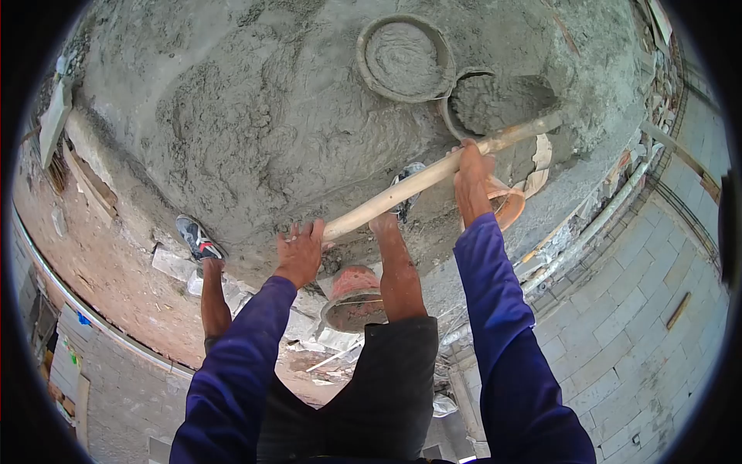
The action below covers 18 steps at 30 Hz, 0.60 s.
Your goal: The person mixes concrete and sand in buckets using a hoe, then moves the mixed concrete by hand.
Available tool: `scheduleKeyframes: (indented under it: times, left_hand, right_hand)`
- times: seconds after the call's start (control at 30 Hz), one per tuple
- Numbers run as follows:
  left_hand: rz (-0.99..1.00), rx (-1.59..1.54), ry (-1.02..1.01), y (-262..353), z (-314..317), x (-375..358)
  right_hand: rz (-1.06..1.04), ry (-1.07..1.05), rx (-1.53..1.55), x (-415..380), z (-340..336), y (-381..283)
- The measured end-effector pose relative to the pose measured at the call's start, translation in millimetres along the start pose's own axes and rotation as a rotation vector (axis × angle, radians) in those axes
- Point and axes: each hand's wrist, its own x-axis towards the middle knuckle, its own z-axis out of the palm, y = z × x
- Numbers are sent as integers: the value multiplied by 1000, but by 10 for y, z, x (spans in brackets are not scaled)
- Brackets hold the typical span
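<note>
A long wooden handle (402, 190) runs slantwise across the middle, rising to the right. My left hand (301, 251) is closed around its lower left end. Farther up the handle, my right hand (471, 179) grips it. At the upper right the handle meets a tool blade loaded with wet mortar (502, 100), which lies over the mouth of a tilted bucket (450, 120). Beside that stands a round bucket (363, 58) filled with smooth grey mortar. The fingertips of both hands are partly hidden by the handle.
Wet mortar (224, 116) spreads over the ground ahead. An orange bucket (506, 205) lies right of my right hand, and a reddish bucket (355, 298) stands between my legs. Rubble and a stone edge (100, 158) are at left; a pipe (603, 224) and block paving (618, 317) are at right.
</note>
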Motion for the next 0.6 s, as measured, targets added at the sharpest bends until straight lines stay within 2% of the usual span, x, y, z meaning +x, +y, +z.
scheduleKeyframes:
  times: [0.07,0.17,0.23,0.33,0.47,0.53,0.57,0.6]
  left_hand:
    - [9,2,25,4,225,133]
    - [80,-75,88,78,297,-147]
    - [174,-212,103,123,228,-646]
    - [247,-476,161,135,82,-1624]
    - [114,-589,288,48,37,-2821]
    - [52,-582,335,-4,-176,-3067]
    - [-86,-629,392,5,-361,-3118]
    - [-223,-670,445,-8,-515,-3140]
  right_hand:
    - [-49,20,-1,-98,-124,-89]
    - [-176,63,39,-471,-435,-305]
    - [-233,-24,118,-965,-679,-487]
    - [-119,-94,105,-1829,-809,-757]
    - [117,-405,138,-2587,-454,-613]
    - [218,-580,94,-2826,-118,-395]
    - [261,-662,50,-2909,39,-295]
    - [268,-657,68,-2962,116,-132]
